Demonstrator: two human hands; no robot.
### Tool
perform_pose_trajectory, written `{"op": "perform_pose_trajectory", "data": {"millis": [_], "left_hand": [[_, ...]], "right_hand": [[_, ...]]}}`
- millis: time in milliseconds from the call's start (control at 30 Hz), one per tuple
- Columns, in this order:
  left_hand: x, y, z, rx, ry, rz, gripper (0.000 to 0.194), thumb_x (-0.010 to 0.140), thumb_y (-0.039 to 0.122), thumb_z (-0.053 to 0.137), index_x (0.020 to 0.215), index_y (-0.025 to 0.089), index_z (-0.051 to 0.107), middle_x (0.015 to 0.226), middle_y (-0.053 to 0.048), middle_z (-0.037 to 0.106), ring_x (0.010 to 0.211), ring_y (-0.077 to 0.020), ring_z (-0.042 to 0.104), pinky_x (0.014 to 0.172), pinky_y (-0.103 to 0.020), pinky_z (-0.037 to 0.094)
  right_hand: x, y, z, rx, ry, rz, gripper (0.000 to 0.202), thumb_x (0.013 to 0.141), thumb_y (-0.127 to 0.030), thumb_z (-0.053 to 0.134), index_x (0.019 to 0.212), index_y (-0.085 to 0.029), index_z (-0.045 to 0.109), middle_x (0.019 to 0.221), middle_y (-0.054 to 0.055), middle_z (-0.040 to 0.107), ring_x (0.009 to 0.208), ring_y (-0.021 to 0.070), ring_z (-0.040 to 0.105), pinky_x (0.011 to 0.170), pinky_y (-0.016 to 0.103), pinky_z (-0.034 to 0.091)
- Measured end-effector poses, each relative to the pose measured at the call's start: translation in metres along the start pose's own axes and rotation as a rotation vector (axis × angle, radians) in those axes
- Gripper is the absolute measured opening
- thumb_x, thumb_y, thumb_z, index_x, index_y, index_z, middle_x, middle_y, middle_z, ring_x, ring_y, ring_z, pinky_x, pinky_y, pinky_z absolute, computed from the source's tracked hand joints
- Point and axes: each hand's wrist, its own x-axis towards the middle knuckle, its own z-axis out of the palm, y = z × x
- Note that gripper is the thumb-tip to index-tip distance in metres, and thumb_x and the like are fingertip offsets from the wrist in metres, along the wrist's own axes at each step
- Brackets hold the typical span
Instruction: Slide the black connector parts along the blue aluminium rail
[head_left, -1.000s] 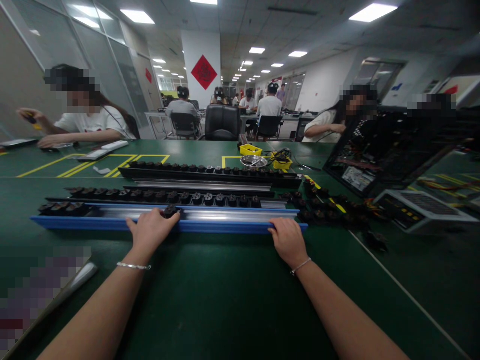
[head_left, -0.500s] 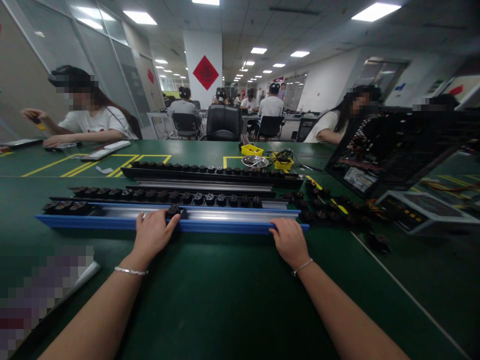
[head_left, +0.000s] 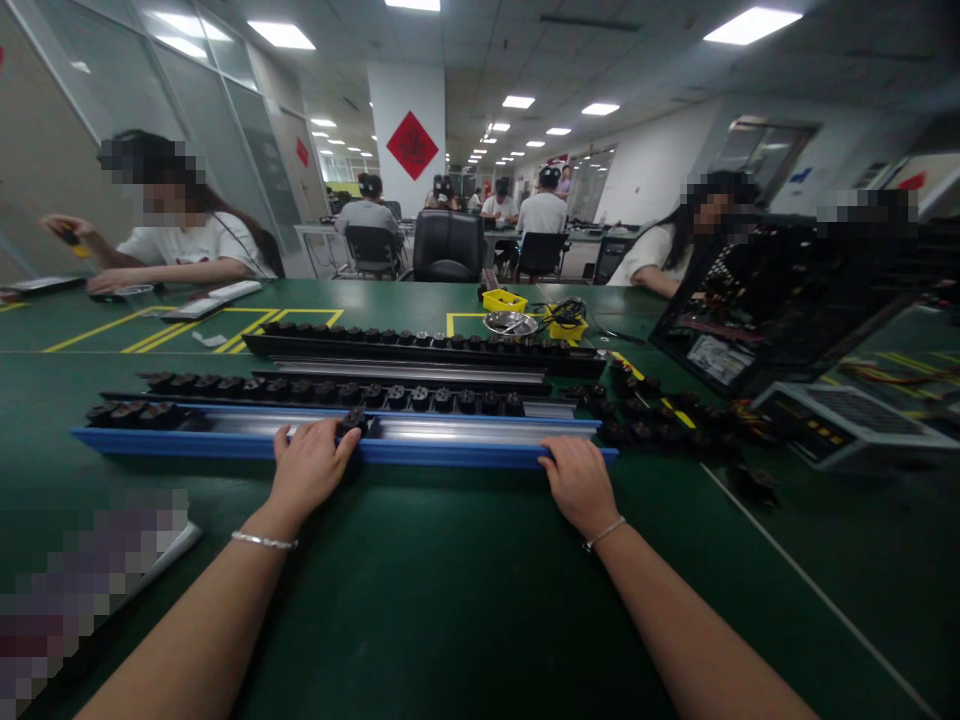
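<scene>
A long blue metal channel (head_left: 450, 455) with a silvery inside lies crosswise in front of me. My left hand (head_left: 311, 462) is closed around a small black socket module (head_left: 352, 420) in the channel's middle, with the thumb on its near right side. Its other fingers reach over the channel's near edge. At the right end, my right hand (head_left: 579, 478) grips the near wall of the channel, its fingertips partly hidden. Several black modules (head_left: 135, 412) sit together at the channel's left end. Between the hands, the silvery inside of the channel shows.
Behind lie black rails (head_left: 420, 345) lined with round-faced modules. Loose black modules (head_left: 645, 430) cluster at right, beside a power supply box (head_left: 862, 425) and an open computer case (head_left: 750, 300). A metal dish (head_left: 510, 323) and yellow trays (head_left: 504, 300) stand farther back. Co-workers sit across the table.
The module under my left hand has slid slightly to the right along the channel, the hand moving with it. My right hand stays at the channel's right end.
</scene>
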Motion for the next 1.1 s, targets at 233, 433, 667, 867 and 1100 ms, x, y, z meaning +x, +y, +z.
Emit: {"op": "perform_pose_trajectory", "data": {"millis": [233,433,667,867,1100], "left_hand": [[-0.0013,-0.0002,0.0006,-0.010,0.001,0.016,0.050,0.088,0.049,0.025,0.107,0.014,0.056,0.105,-0.017,0.064,0.108,-0.0308,0.052,0.101,-0.054,0.020],[-0.0025,0.0001,0.0023,-0.024,0.028,0.023,0.048,0.088,0.048,0.026,0.106,0.016,0.056,0.105,-0.015,0.064,0.108,-0.0301,0.052,0.101,-0.053,0.020],[-0.0019,-0.0017,0.0041,-0.037,0.033,0.030,0.048,0.088,0.050,0.028,0.106,0.016,0.056,0.103,-0.015,0.065,0.107,-0.0291,0.053,0.103,-0.053,0.017],[-0.0009,-0.0029,0.0072,-0.065,0.017,0.064,0.048,0.086,0.053,0.030,0.109,0.018,0.055,0.106,-0.012,0.065,0.108,-0.0286,0.052,0.104,-0.056,0.012],[-0.0003,-0.0029,0.0075,-0.077,0.015,0.072,0.048,0.085,0.052,0.033,0.109,0.018,0.056,0.107,-0.012,0.065,0.108,-0.0283,0.052,0.104,-0.055,0.011]], "right_hand": [[0.0005,-0.0028,-0.0026,0.001,-0.017,0.018,0.016,0.084,-0.022,0.047,0.096,-0.017,0.058,0.091,0.006,0.063,0.086,0.0209,0.052,0.083,0.033,0.034],[-0.0008,-0.0075,-0.0041,-0.013,0.025,0.022,0.019,0.084,-0.027,0.047,0.097,-0.018,0.058,0.099,0.008,0.062,0.095,0.0218,0.051,0.092,0.037,0.032],[-0.0037,-0.0049,0.0021,-0.094,0.053,0.065,0.035,0.083,-0.034,0.047,0.113,-0.016,0.055,0.127,0.011,0.051,0.123,0.0266,0.037,0.103,0.045,0.023],[-0.0032,-0.0038,0.0026,-0.096,-0.017,0.079,0.035,0.084,-0.037,0.044,0.111,-0.018,0.057,0.133,0.010,0.048,0.125,0.0262,0.036,0.105,0.048,0.020],[-0.0019,-0.0037,0.0000,-0.070,-0.015,0.079,0.032,0.083,-0.037,0.046,0.106,-0.019,0.058,0.131,0.010,0.049,0.121,0.0262,0.041,0.104,0.048,0.023]]}}
